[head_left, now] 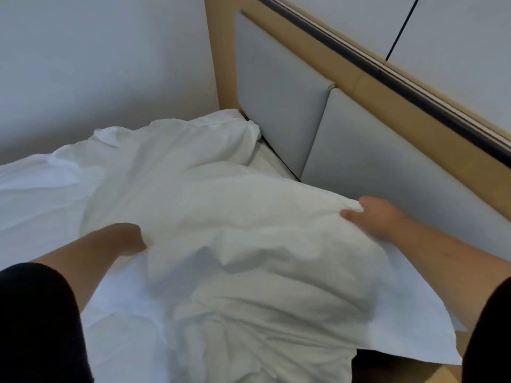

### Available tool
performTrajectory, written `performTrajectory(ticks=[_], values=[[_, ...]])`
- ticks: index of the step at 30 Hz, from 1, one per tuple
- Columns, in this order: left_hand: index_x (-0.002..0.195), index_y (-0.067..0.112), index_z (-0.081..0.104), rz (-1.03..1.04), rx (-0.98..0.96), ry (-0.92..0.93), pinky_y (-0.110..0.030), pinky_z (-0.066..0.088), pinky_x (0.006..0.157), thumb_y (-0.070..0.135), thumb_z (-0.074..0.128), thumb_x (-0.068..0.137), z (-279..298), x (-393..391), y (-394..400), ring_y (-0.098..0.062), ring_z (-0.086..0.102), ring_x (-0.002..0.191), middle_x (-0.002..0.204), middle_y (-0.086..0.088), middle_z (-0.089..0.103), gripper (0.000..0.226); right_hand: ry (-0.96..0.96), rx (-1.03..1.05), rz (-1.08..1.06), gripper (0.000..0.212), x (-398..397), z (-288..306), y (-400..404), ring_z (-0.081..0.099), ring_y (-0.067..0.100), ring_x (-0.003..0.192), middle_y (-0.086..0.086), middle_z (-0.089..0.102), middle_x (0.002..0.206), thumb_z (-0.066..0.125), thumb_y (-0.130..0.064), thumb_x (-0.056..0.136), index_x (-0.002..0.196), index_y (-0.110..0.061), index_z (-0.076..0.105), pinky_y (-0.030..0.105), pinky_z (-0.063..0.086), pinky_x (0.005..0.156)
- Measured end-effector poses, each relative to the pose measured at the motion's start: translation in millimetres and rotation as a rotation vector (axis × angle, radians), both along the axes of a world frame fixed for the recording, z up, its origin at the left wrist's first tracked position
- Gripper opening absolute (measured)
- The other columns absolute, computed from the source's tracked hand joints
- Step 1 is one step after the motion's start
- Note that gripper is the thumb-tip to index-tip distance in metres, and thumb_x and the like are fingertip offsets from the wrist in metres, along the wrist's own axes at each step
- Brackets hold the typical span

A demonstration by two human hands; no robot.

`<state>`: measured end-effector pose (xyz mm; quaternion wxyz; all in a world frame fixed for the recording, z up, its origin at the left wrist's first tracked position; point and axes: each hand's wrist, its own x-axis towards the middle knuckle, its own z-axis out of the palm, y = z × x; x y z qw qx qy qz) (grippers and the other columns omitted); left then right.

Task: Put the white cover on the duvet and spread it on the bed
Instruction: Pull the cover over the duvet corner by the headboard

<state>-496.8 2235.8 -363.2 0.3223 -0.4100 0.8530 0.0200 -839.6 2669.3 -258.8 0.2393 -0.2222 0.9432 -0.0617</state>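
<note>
A white duvet in its white cover [210, 217] lies rumpled across the bed [38, 205], bunched toward me and stretching to the far corner by the headboard. My right hand [378, 217] pinches a corner of the cover near the headboard, thumb and fingers curled on the fabric. My left hand [130, 239] reaches to the duvet's left edge; its fingers are hidden in or under the cloth, which bunches there.
A padded grey headboard [282, 100] with a light wooden frame [367, 87] runs along the right. A plain white wall [96, 64] borders the bed's far side. A flat white sheet edge [414, 313] hangs over the near right side of the bed.
</note>
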Motion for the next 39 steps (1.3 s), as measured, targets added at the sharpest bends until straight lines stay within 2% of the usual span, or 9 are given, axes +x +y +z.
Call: performTrajectory(ticks=[5, 8, 14, 18, 20, 23, 26, 31, 39], values=[[0.155, 0.025, 0.026, -0.436, 0.196, 0.550, -0.039, 0.033, 0.113, 0.038, 0.069, 0.089, 82.5, -117.6, 149.8, -0.022, 0.032, 0.143, 0.161, 0.004, 0.027, 0.079, -0.178, -0.192, 0.178, 0.027, 32.0, 10.9, 3.6, 0.053, 0.019, 0.094, -0.005, 0.057, 0.096, 0.063, -0.049, 0.094, 0.086, -0.026, 0.050, 0.029, 0.038, 0.073], [0.158, 0.034, 0.010, -0.771, 0.213, 0.508, -0.040, 0.032, 0.113, 0.050, 0.079, 0.077, 101.7, -188.1, 210.6, -0.022, 0.029, 0.140, 0.163, 0.009, 0.022, 0.107, -0.290, -0.280, 0.259, 0.021, 46.6, 19.2, 14.0, 0.057, 0.014, 0.095, -0.010, 0.059, 0.098, 0.065, -0.045, 0.094, 0.100, -0.027, 0.056, 0.027, 0.041, 0.075], [0.108, 0.029, 0.060, -0.956, 0.160, 0.142, -0.034, 0.049, 0.078, 0.038, 0.055, 0.092, 83.6, -249.0, 274.4, -0.021, 0.062, 0.098, 0.105, 0.005, 0.066, 0.019, -0.394, -0.356, 0.138, 0.037, 49.0, 5.4, 73.5, 0.060, 0.014, 0.098, -0.010, 0.062, 0.111, 0.070, -0.038, 0.092, 0.123, -0.031, 0.051, 0.019, 0.043, 0.074], [0.098, 0.018, 0.054, -0.839, 0.051, 0.407, -0.033, 0.040, 0.072, 0.029, 0.057, 0.090, 99.6, -283.0, 271.4, -0.031, 0.061, 0.096, 0.099, -0.006, 0.061, 0.014, -0.321, 0.018, 0.065, 0.067, 37.6, -33.1, 161.4, 0.056, 0.021, 0.115, -0.007, 0.056, 0.130, 0.078, -0.044, 0.082, 0.138, -0.029, 0.045, 0.031, 0.042, 0.086], [0.093, 0.013, 0.054, -0.685, 0.024, 0.606, -0.033, 0.038, 0.069, 0.024, 0.061, 0.088, 115.7, -309.1, 266.4, -0.034, 0.059, 0.088, 0.090, -0.010, 0.058, 0.014, -0.254, 0.127, -0.021, 0.019, 36.8, -56.2, 201.0, 0.057, 0.026, 0.103, 0.000, 0.061, 0.111, 0.062, -0.039, 0.094, 0.105, -0.024, 0.058, 0.031, 0.042, 0.075], [0.105, 0.012, 0.059, -0.527, 0.138, 0.721, -0.035, 0.041, 0.073, 0.023, 0.065, 0.089, 119.4, -335.4, 274.3, -0.032, 0.057, 0.088, 0.100, -0.012, 0.060, 0.020, -0.185, 0.111, -0.128, 0.030, 35.9, -83.1, 235.6, 0.051, 0.024, 0.085, -0.007, 0.045, 0.077, 0.044, -0.031, 0.101, 0.072, -0.027, 0.037, 0.032, 0.034, 0.063], [0.133, 0.022, 0.052, -0.543, 0.405, 0.570, -0.037, 0.046, 0.096, 0.038, 0.072, 0.089, 97.1, -325.3, 302.0, -0.027, 0.058, 0.115, 0.137, -0.006, 0.052, 0.051, -0.118, 0.130, -0.223, 0.008, 34.5, -93.7, 244.6, 0.052, 0.023, 0.086, -0.005, 0.052, 0.087, 0.043, -0.021, 0.097, 0.091, -0.022, 0.048, 0.031, 0.040, 0.070], [0.127, 0.026, 0.060, -0.643, 0.445, 0.215, -0.031, 0.044, 0.099, 0.041, 0.059, 0.096, 52.1, -249.0, 323.3, -0.017, 0.057, 0.115, 0.130, 0.003, 0.059, 0.034, -0.133, 0.142, -0.145, 0.018, 35.9, -103.0, 220.1, 0.059, 0.022, 0.085, -0.001, 0.060, 0.095, 0.040, -0.022, 0.097, 0.107, -0.019, 0.055, 0.031, 0.048, 0.069], [0.114, 0.025, 0.065, 0.067, 0.452, 0.262, -0.027, 0.044, 0.082, 0.040, 0.055, 0.096, 49.4, -52.8, 299.6, -0.014, 0.058, 0.097, 0.108, 0.008, 0.062, 0.025, -0.178, 0.027, 0.279, 0.017, 65.4, -104.6, 81.3, 0.056, 0.017, 0.079, -0.003, 0.060, 0.090, 0.040, -0.017, 0.096, 0.092, -0.023, 0.056, 0.028, 0.039, 0.059]])
